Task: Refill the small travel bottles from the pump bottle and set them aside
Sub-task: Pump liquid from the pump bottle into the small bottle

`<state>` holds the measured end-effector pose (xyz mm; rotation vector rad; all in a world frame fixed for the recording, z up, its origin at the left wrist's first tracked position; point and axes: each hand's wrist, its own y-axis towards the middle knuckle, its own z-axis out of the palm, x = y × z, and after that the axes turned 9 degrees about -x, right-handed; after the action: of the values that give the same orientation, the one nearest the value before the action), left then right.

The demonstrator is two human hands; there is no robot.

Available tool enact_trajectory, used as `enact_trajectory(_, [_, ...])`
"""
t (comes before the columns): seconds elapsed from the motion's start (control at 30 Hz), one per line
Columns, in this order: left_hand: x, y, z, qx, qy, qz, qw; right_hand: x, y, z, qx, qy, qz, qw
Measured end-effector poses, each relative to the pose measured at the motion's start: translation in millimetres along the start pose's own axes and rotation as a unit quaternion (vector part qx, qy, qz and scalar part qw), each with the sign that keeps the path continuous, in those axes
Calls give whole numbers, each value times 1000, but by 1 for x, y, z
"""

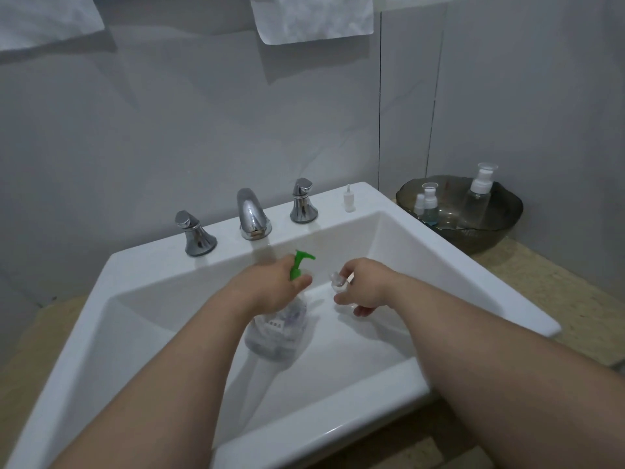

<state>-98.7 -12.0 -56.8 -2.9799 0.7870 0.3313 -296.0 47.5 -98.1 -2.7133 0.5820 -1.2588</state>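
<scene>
Pump bottle [275,333]: clear body with a pale label, green pump head [300,264], inside the outline of the white sink [331,211], about mid-basin. It leans with its base toward us and its nozzle toward the sink's right side. The body is blurred, so we cannot tell whether the base touches the basin floor. Our left hand [274,289] grips it at the neck, fingers and thumb curled round just below the pump. Just beside it, toward the sink's right wall, our right hand [363,286] holds a small clear travel bottle [338,282], fingers curled round its lower part and its open-looking top toward the pump nozzle; nozzle and small bottle are near each other, but we cannot say they touch. Both forearms reach in over the sink's near rim. On the sink's back ledge a chrome spout [252,214] stands in the middle, with a chrome left handle [194,233] and a chrome right handle [303,201] on either side. At the ledge's right end a small white nozzle cap [349,199] stands upright. Beyond the sink's right corner, on the speckled beige countertop [541,299], sits a dark glass bowl [490,238]. It holds a tall clear spray bottle [478,194] and two smaller spray bottles [429,204], one of them with blue liquid. Above the sink, on the grey wall, hang two white cloths [314,18], cut off by the frame's top edge.
</scene>
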Motion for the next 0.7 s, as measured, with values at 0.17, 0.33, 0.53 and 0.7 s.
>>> enact_trajectory(0.17, [2,2,13,18,-226,-47,973,0,0,3,10,11,-9,1000])
enact_trajectory(0.33, [-14,1,15,35,-309,-62,948,2,1,2,-3,11,-27,1000])
enact_trajectory(0.53, [-12,8,25,-25,-266,-131,955,6,1,2,-6,16,-40,999])
enact_trajectory(0.7, [-16,11,28,-46,-273,-162,947,7,0,1,-1,8,-29,1000])
